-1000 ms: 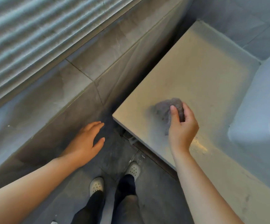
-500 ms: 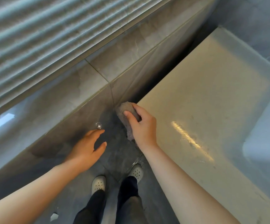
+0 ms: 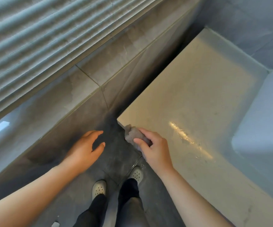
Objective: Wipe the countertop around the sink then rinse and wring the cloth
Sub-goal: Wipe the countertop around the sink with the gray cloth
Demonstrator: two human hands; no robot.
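The right hand (image 3: 155, 149) gripped the bunched cloth (image 3: 133, 135) at the edge of the bench (image 3: 198, 95), well apart from the sink (image 3: 253, 125); the left hand (image 3: 86, 145) hung open, empty. Flattening the cloth and stroking toward the sink would likely have wiped better.

In the centre of the frame our right hand (image 3: 155, 148) grips a crumpled grey cloth (image 3: 135, 135) at the near corner of the pale desk (image 3: 189, 99), thumb on top. Our left hand (image 3: 86, 146) hovers to its left with fingers relaxed, above the dark tiled floor (image 3: 116, 161). A wet streak (image 3: 186, 136) glints to the right of the cloth. The white sink (image 3: 260, 128) rises at the right edge, and our pale shoes (image 3: 99, 188) show at the bottom.
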